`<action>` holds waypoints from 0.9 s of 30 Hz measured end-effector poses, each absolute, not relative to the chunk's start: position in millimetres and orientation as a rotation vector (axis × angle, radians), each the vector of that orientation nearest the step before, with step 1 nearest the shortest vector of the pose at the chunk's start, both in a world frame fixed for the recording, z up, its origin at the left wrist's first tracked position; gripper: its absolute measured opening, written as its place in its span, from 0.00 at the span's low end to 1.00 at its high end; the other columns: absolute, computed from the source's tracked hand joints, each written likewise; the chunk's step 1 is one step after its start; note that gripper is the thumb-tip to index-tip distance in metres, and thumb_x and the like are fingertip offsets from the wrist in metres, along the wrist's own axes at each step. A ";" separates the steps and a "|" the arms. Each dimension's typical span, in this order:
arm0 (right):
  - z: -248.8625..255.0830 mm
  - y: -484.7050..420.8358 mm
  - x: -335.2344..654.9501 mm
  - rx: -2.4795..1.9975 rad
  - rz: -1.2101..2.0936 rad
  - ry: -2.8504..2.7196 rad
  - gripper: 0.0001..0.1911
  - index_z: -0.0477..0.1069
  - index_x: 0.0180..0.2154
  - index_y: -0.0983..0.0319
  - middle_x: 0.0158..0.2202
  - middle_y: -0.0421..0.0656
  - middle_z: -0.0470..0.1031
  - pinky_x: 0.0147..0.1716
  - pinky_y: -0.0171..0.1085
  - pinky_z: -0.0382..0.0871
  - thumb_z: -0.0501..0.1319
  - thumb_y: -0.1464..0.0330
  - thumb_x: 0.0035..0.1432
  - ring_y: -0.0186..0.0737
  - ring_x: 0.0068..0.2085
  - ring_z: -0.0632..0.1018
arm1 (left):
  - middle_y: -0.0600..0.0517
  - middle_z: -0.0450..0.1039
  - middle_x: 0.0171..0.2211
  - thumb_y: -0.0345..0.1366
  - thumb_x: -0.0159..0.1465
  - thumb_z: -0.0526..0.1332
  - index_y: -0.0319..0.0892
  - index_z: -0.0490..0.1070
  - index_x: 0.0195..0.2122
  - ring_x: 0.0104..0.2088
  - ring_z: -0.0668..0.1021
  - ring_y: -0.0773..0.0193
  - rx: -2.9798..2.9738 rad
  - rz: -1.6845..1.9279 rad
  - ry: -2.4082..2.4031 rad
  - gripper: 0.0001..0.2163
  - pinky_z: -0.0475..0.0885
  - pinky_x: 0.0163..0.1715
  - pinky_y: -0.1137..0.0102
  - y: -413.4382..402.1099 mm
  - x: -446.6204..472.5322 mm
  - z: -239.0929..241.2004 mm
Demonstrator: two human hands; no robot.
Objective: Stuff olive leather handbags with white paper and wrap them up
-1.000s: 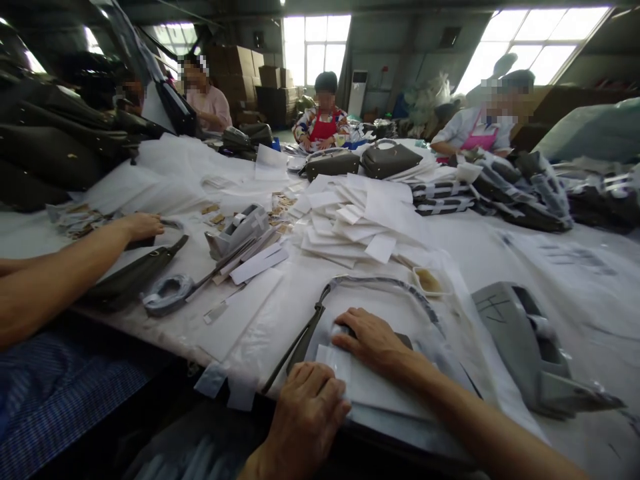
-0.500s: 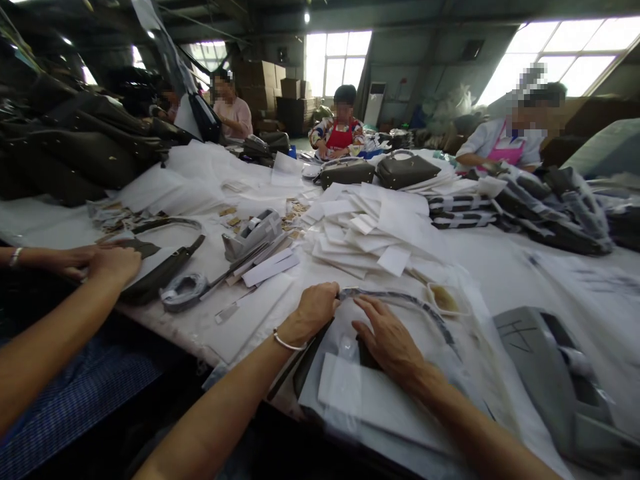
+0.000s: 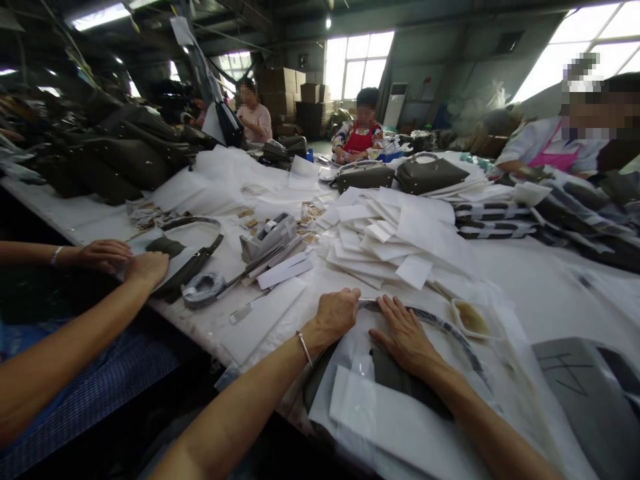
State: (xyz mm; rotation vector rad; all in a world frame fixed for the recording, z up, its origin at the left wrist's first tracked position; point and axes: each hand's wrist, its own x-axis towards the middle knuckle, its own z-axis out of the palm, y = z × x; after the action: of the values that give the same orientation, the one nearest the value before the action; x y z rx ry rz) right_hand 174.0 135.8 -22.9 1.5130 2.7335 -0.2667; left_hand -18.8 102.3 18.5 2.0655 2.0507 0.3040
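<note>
A dark olive handbag (image 3: 395, 377) lies at the table's front edge, with a white sheet (image 3: 405, 420) and clear film over its front. Its arched handle (image 3: 453, 328) is wrapped in a shiny covering. At the handle's left end, my left hand (image 3: 336, 319) is closed in a fist around it. My right hand (image 3: 406, 337) rests beside it, fingers stretched and spread across the handle and the upper bag. The palm hides part of the bag's top.
At left, a co-worker's hands (image 3: 145, 267) work on another olive bag (image 3: 193, 270). A tape roll (image 3: 204, 288), a grey tape dispenser (image 3: 270, 235) and white sheets (image 3: 380, 233) lie ahead. A small tray (image 3: 473, 319) and a grey dispenser marked with pen (image 3: 580, 380) stand right.
The view has swung left, so everything sits farther right. My right hand has flattened, its fingers now over the handle. The co-worker's far hand at left has lifted a little.
</note>
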 end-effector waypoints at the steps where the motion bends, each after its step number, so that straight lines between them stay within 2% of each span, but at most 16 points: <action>1: -23.8 136.2 174.3 1.510 -0.263 2.732 0.38 0.47 0.71 0.62 0.72 0.46 0.45 0.69 0.54 0.42 0.51 0.53 0.66 0.49 0.72 0.44 | 0.48 0.77 0.43 0.37 0.69 0.52 0.45 0.68 0.46 0.43 0.80 0.58 2.050 0.304 2.057 0.08 0.72 0.40 0.67 100.8 -20.4 18.1; 4: -22.7 135.7 173.6 1.513 -0.271 2.705 0.39 0.46 0.71 0.63 0.72 0.45 0.44 0.69 0.53 0.41 0.52 0.54 0.65 0.48 0.72 0.44 | 0.47 0.79 0.40 0.37 0.68 0.53 0.45 0.70 0.44 0.41 0.81 0.56 1.994 0.282 2.061 0.09 0.72 0.39 0.66 95.6 -32.4 19.8; 8: -16.8 132.4 169.3 1.525 -0.268 2.683 0.39 0.46 0.71 0.63 0.72 0.46 0.45 0.69 0.53 0.41 0.52 0.54 0.65 0.49 0.72 0.45 | 0.51 0.79 0.34 0.40 0.64 0.59 0.45 0.73 0.36 0.38 0.81 0.57 1.961 0.234 1.962 0.06 0.72 0.37 0.68 90.6 -55.3 28.8; 10: -14.1 130.8 166.4 1.537 -0.225 2.705 0.39 0.47 0.70 0.62 0.72 0.47 0.47 0.69 0.55 0.38 0.54 0.55 0.64 0.51 0.72 0.46 | 0.51 0.80 0.38 0.43 0.63 0.60 0.46 0.74 0.41 0.40 0.81 0.59 1.960 0.262 1.932 0.10 0.73 0.38 0.69 89.9 -60.2 31.6; 12: -11.5 129.9 163.9 1.519 -0.174 2.768 0.38 0.48 0.70 0.60 0.72 0.47 0.48 0.69 0.57 0.36 0.56 0.57 0.63 0.52 0.72 0.46 | 0.51 0.79 0.45 0.46 0.63 0.61 0.45 0.70 0.51 0.43 0.80 0.60 1.973 0.314 1.918 0.18 0.73 0.41 0.70 90.6 -56.9 29.8; 14: -8.7 129.8 162.5 1.439 -0.179 2.832 0.36 0.51 0.69 0.57 0.72 0.45 0.48 0.68 0.58 0.36 0.56 0.59 0.63 0.52 0.72 0.46 | 0.51 0.77 0.49 0.44 0.63 0.62 0.45 0.68 0.55 0.46 0.79 0.62 2.003 0.343 1.901 0.20 0.72 0.45 0.71 92.4 -47.6 24.3; 16: -5.8 129.9 162.6 1.356 -0.240 2.851 0.33 0.53 0.69 0.55 0.72 0.44 0.48 0.68 0.58 0.38 0.55 0.59 0.65 0.52 0.72 0.47 | 0.51 0.78 0.46 0.40 0.63 0.62 0.45 0.72 0.50 0.46 0.79 0.62 2.030 0.334 1.903 0.14 0.71 0.46 0.71 95.1 -38.1 18.5; 18: -3.5 129.9 163.6 1.333 -0.304 2.832 0.32 0.53 0.69 0.54 0.72 0.44 0.47 0.68 0.57 0.40 0.54 0.58 0.66 0.50 0.72 0.47 | 0.50 0.79 0.41 0.41 0.65 0.61 0.44 0.75 0.43 0.43 0.80 0.60 2.043 0.299 1.933 0.09 0.72 0.43 0.70 98.2 -35.3 16.6; 21: -1.8 129.7 165.1 1.351 -0.347 2.816 0.33 0.52 0.69 0.54 0.72 0.44 0.46 0.68 0.56 0.40 0.54 0.59 0.66 0.49 0.72 0.47 | 0.49 0.79 0.36 0.47 0.67 0.58 0.45 0.76 0.37 0.40 0.80 0.59 2.055 0.241 2.015 0.13 0.72 0.40 0.69 102.9 -51.1 23.2; 23: -1.4 129.6 165.4 1.351 -0.361 2.821 0.33 0.51 0.69 0.54 0.72 0.44 0.45 0.68 0.56 0.39 0.54 0.60 0.65 0.49 0.72 0.47 | 0.47 0.78 0.41 0.44 0.69 0.55 0.44 0.76 0.41 0.43 0.79 0.57 2.055 0.215 2.133 0.13 0.72 0.43 0.67 105.9 -72.4 30.4; 25: -0.4 129.4 164.9 1.352 -0.378 2.818 0.34 0.50 0.70 0.54 0.72 0.44 0.45 0.68 0.56 0.39 0.54 0.61 0.65 0.49 0.72 0.46 | 0.41 0.75 0.47 0.36 0.69 0.54 0.40 0.75 0.45 0.50 0.77 0.52 2.040 0.176 2.283 0.11 0.71 0.48 0.62 108.7 -96.5 35.7; 27: 1.5 129.1 164.0 1.355 -0.398 2.801 0.34 0.50 0.70 0.54 0.72 0.45 0.44 0.68 0.56 0.38 0.55 0.62 0.65 0.48 0.72 0.46 | 0.35 0.73 0.48 0.29 0.67 0.52 0.35 0.75 0.45 0.52 0.75 0.47 2.015 0.109 2.406 0.12 0.70 0.50 0.56 111.5 -118.0 36.9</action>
State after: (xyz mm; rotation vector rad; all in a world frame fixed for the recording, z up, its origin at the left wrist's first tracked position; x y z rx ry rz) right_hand 164.0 129.1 1.5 1.3552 2.8013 -0.3979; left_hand -118.0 111.5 36.9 2.0150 2.4060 0.1086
